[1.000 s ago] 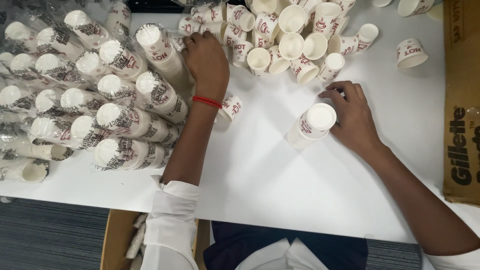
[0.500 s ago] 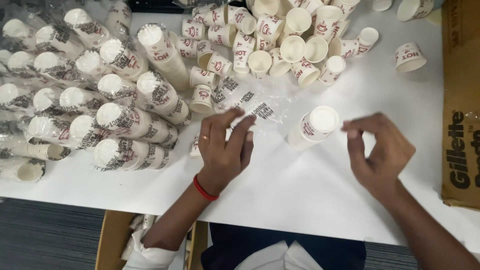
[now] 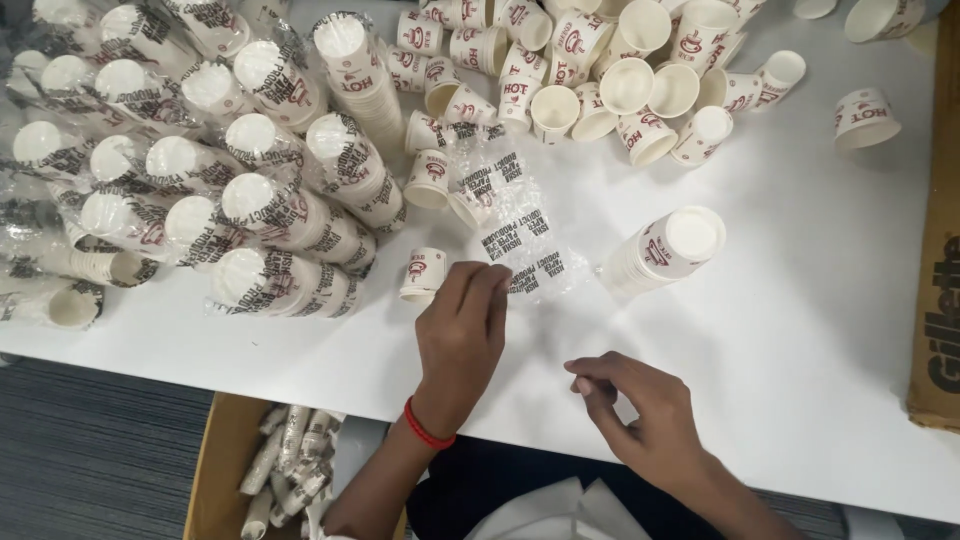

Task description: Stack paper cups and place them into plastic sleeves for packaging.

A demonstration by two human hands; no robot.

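From the head view, the left hand has its fingertips pinched on the near edge of a clear printed wrapper, which lies crumpled on the white desk and stretches away from that hand toward the loose cups beyond. The right hand hovers close to the person, fingers loosely curled and half open, holding nothing; it sits near the left hand and well short of the wrapper. A short stack of cups lies on its side just beyond and to the outside of the right hand, apart from the wrapper's edge. One small cup stands just beside the left fingertips, on their outer side, and the sleeved stacks fill the desk farther out to that side. To handle the wrapper well, I would judge a firm pinch and a low, steady draw best, since the film is light and could drag the small cup or the cups resting on its far end. The free hand could steady the stack.
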